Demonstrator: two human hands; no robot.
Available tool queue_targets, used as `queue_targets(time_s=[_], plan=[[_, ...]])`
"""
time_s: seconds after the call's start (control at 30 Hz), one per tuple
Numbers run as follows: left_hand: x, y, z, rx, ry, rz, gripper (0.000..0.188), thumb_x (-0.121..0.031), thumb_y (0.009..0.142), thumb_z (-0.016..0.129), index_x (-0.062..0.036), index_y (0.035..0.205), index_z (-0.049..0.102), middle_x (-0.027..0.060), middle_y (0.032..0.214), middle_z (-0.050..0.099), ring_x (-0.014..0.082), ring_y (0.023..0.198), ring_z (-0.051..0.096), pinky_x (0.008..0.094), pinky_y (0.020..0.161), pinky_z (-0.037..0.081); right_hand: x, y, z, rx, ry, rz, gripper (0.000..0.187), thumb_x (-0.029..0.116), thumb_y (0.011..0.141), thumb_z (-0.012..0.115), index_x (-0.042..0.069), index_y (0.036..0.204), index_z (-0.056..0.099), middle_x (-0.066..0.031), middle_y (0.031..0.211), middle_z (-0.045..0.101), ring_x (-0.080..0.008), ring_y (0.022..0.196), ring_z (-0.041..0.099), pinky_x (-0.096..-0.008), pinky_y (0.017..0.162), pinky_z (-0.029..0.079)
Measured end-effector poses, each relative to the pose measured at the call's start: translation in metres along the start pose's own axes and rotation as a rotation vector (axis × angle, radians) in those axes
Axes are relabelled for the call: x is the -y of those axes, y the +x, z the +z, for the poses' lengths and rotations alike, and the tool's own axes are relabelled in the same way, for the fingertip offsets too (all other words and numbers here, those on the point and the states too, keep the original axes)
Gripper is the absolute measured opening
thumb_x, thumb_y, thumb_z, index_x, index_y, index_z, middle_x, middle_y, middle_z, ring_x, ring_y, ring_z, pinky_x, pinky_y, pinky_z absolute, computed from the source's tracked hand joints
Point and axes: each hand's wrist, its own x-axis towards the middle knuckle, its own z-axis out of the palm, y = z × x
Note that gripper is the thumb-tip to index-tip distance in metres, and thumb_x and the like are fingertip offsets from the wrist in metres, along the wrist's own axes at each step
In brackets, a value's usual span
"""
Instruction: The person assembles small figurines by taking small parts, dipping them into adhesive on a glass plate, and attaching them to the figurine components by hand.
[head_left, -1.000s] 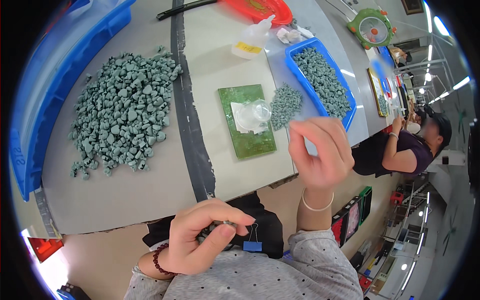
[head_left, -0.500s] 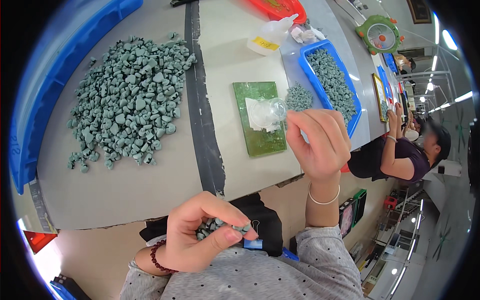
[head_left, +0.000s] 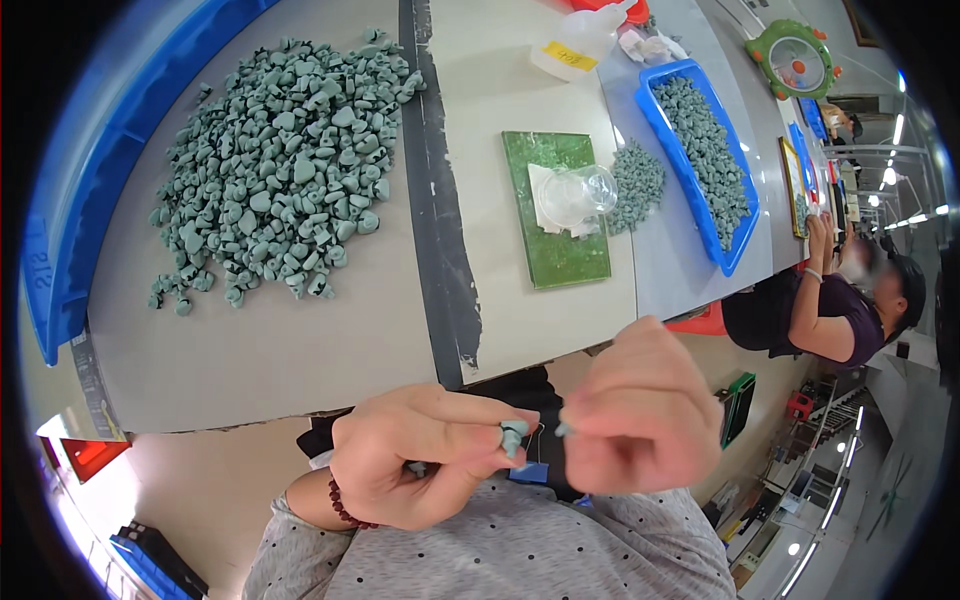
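Note:
Low in front of my body, my left hand (head_left: 425,455) is closed, pinching a small grey-green piece (head_left: 513,437) with dark parts between thumb and forefinger. A bit more grey-green shows in its curled palm. Close by on the right, my right hand (head_left: 645,415) is pinched and somewhat blurred. A tiny grey-green piece (head_left: 564,429) shows at its fingertips, apart from the left hand's piece. Beyond it on the table, a clear plastic cup (head_left: 578,195) rests on white paper (head_left: 541,205) over a green slab (head_left: 570,262).
A large heap of grey-green pieces (head_left: 285,170) covers the left of the table, beside a blue tray (head_left: 65,220). At right lie a smaller pile (head_left: 637,185) and a blue basket (head_left: 735,255) of pieces. A squeeze bottle (head_left: 580,45) stands behind. A co-worker (head_left: 840,325) sits at far right.
My right hand has come back from beside the cup to near my left hand. The left fingers now hold one piece out at their tips. The view has shifted slightly.

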Motion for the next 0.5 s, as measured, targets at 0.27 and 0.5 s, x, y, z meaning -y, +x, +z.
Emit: queue_targets(time_s=[0.27,0.5], plan=[[0.001,0.0008,-0.0013,0.064,0.04,0.052,0.019,0.004,0.081,0.059,-0.0004,0.09,0.043,0.0228,0.082,0.063,0.0107,0.055,0.057,0.0201,0.047,0.045,-0.0008,-0.0084,0.006,0.014,-0.072,-0.082,0.021,0.001,0.058,0.068,-0.001,0.079,0.064,-0.0041,0.069,0.059,-0.0148,0.055,0.054,-0.0242,0.049,0.036],[0.0034,-0.0063,-0.0046,0.09,0.001,0.031,0.02,0.008,0.079,0.058,0.0021,0.094,0.045,0.0279,0.087,0.062,0.014,0.058,0.061,0.0233,0.047,0.048,-0.0019,-0.0092,0.003,0.035,-0.243,-0.288,0.015,0.01,0.065,0.067,0.0,0.077,0.066,-0.0044,0.072,0.059,-0.0128,0.055,0.052,-0.0236,0.048,0.033]])
